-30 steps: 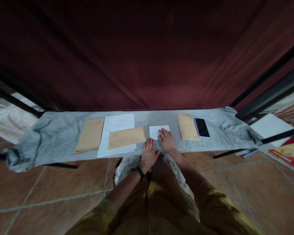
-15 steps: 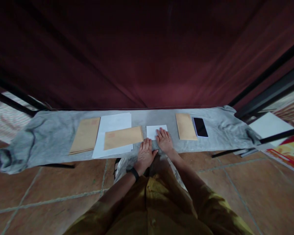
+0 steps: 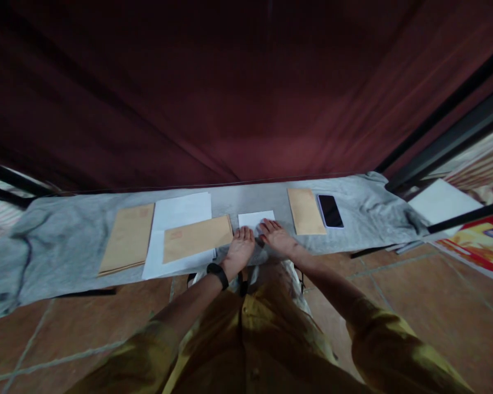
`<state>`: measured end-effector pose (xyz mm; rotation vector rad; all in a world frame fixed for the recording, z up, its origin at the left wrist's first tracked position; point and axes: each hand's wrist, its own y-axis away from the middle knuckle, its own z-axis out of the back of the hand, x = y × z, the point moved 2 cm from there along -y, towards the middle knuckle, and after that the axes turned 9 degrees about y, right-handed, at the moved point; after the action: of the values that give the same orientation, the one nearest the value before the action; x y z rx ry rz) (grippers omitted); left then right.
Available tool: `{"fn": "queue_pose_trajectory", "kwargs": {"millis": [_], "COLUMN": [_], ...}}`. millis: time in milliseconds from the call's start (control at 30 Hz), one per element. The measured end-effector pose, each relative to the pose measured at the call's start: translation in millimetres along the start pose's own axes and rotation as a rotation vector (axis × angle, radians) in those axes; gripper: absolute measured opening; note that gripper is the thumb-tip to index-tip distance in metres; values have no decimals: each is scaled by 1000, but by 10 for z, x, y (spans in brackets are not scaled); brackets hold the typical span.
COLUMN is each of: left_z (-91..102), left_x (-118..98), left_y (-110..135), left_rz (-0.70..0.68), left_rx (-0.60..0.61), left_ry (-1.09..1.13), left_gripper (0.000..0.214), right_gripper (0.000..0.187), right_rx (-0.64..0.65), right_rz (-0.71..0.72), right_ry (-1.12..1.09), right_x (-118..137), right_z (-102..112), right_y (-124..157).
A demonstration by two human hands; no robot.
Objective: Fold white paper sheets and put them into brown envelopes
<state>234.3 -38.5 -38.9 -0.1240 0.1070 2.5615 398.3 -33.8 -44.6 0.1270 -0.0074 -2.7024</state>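
A small white sheet of paper, perhaps folded, lies on the grey cloth in front of me. My left hand rests with its fingers stretched out at the sheet's near left edge. Across the right part of the same sheet, my right hand lies flat, fingers extended. Just left of my left hand is a tan envelope stack, placed over larger white sheets. A single-looking tan envelope lies to the right of my right hand.
Grey cloth covers the narrow bench. More tan envelopes lie at the left, and a phone at the right. A dark red curtain hangs behind. A red and yellow printed box stands at the far right.
My right hand has turned more sideways, pointing left, and slid toward the near edge of the small sheet. My left hand now touches that edge. The view has shifted slightly.
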Motion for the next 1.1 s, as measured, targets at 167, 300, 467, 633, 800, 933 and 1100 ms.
{"fn": "queue_pose_trajectory", "kwargs": {"millis": [167, 300, 467, 633, 800, 933, 1100], "left_z": [66, 139, 317, 683, 912, 753, 489], "left_x": [-9, -19, 2, 144, 422, 489, 331], "left_y": [-94, -91, -70, -78, -259, -403, -456], "left_rz": [1, -15, -14, 83, 220, 303, 400], "left_rx": [19, 34, 47, -12, -134, -158, -139], "left_ry": [-20, -5, 67, 173, 470, 632, 597], "left_gripper": [54, 52, 42, 28, 29, 27, 29], "right_gripper": [44, 44, 34, 30, 28, 29, 27], "right_rx": [50, 53, 36, -58, -346, -322, -220], "right_rz": [81, 84, 54, -74, -228, -340, -493], "right_ry": [26, 28, -21, -84, -507, -591, -465], "right_x": [0, -6, -80, -336, -702, -761, -576], "right_z": [94, 141, 300, 617, 803, 543, 57], "right_y": [-38, -50, 4, 119, 67, -124, -160]}}
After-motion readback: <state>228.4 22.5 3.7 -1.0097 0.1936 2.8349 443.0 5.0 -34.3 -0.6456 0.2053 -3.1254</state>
